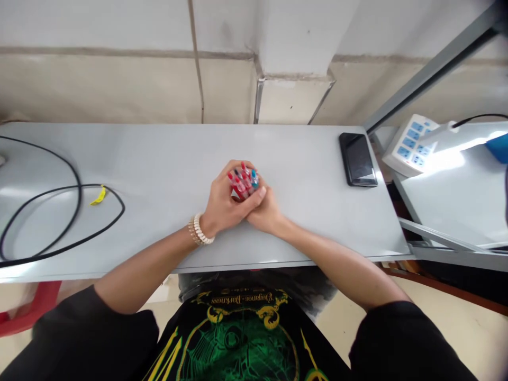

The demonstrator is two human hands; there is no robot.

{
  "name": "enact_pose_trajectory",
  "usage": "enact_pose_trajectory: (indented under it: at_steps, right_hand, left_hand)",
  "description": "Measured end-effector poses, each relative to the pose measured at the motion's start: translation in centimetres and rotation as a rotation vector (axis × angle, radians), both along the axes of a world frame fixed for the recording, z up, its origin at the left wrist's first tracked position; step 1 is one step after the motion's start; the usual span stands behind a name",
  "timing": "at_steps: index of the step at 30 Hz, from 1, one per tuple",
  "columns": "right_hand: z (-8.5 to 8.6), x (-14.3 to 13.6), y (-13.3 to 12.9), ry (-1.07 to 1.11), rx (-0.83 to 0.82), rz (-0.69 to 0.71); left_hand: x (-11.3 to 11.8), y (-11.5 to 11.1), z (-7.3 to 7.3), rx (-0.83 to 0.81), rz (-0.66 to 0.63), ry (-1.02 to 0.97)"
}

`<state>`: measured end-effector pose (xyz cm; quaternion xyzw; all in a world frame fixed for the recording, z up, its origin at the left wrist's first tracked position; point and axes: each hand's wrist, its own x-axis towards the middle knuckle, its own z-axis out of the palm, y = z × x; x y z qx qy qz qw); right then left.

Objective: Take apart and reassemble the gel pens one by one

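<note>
Several pens (243, 181) with red, teal and dark ends stand bunched together above the middle of the grey table (166, 159), their tips pointing up toward the camera. My left hand (226, 198), with a beaded bracelet at its wrist, is closed round the bundle from the left, its thumb across the near side. From the right, my right hand (265, 209) wraps the same bundle, its fingers partly hidden behind the pens and my left hand. The two hands touch each other. The lower parts of the pens are hidden in the palms.
A black phone (358, 160) lies at the table's right end. Looped black cable (79, 185) with a yellow tag (98, 195) covers the left side. Beyond a metal frame (432, 66) on the right is a white power strip (413, 144). A wall runs behind the table.
</note>
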<state>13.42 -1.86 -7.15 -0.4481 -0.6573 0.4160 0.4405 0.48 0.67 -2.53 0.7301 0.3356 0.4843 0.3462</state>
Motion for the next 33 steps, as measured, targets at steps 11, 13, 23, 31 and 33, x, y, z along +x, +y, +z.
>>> enact_pose_trajectory:
  at_steps: [11,13,23,31,33]
  right_hand:
    - [2.1,0.9,-0.2,-0.107,-0.189,-0.044]
    - [2.2,1.2,-0.2,-0.186,-0.132,-0.059]
    - [3.0,4.3,-0.6,-0.483,0.079,-0.139]
    - [2.0,4.5,0.0,-0.511,0.167,-0.108]
    - [1.8,4.4,0.1,-0.518,0.198,-0.116]
  left_hand:
    - [-1.1,4.3,-0.4,-0.335,0.155,0.339]
    - [-1.5,4.6,-0.4,-0.244,0.199,0.435]
    - [-4.7,5.8,-1.1,-0.263,0.250,0.515]
    - [-4.3,4.4,-2.1,-0.035,0.154,0.603]
    - [-4.1,4.1,-2.6,0.017,0.122,0.631]
